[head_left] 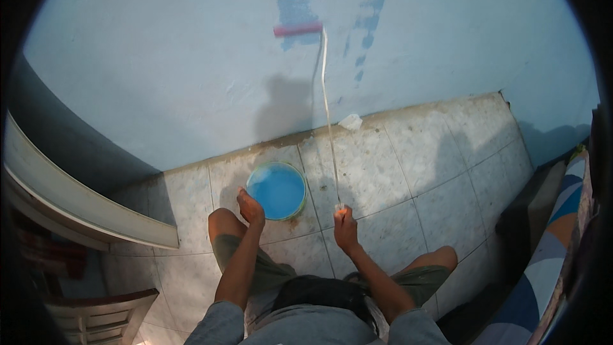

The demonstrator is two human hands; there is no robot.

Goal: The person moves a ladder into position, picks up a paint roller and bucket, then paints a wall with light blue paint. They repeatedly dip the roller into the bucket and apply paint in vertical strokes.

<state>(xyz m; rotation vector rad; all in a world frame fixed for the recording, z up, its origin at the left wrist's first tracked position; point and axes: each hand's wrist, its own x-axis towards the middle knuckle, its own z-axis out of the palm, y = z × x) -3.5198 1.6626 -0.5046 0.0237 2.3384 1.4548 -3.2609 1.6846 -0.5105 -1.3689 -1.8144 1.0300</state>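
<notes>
My right hand is closed around the handle end of a long-framed paint roller. Its thin pale rod reaches up to the wall, where the reddish roller sleeve lies against a fresh darker blue patch. My left hand is beside the left rim of a round bucket of bright blue paint, near my left knee. Its fingers are loosely extended with nothing visible in them; whether they touch the rim I cannot tell.
The pale blue wall carries another streaky blue patch. A crumpled white scrap lies at the wall's foot on the tiled floor. Pale curved furniture and a chair stand left, a patterned cushioned piece right.
</notes>
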